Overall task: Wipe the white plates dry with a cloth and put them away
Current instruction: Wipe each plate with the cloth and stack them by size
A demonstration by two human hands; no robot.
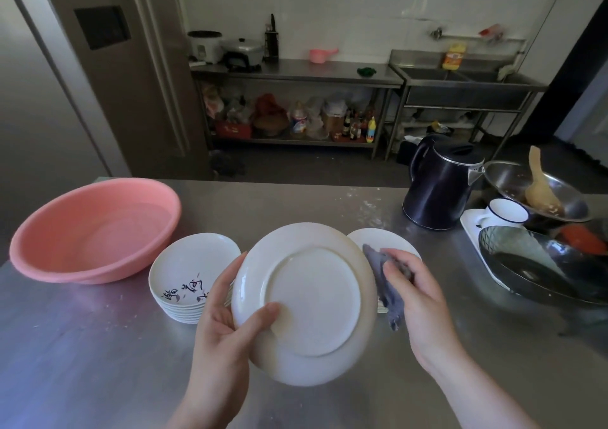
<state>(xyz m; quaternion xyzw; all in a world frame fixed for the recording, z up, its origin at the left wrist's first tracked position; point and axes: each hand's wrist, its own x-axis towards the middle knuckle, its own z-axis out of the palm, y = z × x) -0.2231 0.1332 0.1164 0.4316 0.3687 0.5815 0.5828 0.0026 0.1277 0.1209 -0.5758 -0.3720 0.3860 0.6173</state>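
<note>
My left hand [227,323] grips a white plate [306,303] by its lower left rim, holding it tilted above the steel table with its underside facing me. My right hand [418,297] clutches a grey-blue cloth [385,284] against the plate's right edge. Behind the held plate on the left stands a stack of white plates [190,270], the top one bearing dark painted marks. Another white plate stack [385,239] lies behind the cloth on the right, mostly hidden.
A pink basin [95,228] with water sits at the left of the steel table [98,346]. A black kettle [441,185] stands at the right, with a metal bowl holding a wooden spoon [539,191], a white mug [506,211] and a dark wok [539,264] beside it.
</note>
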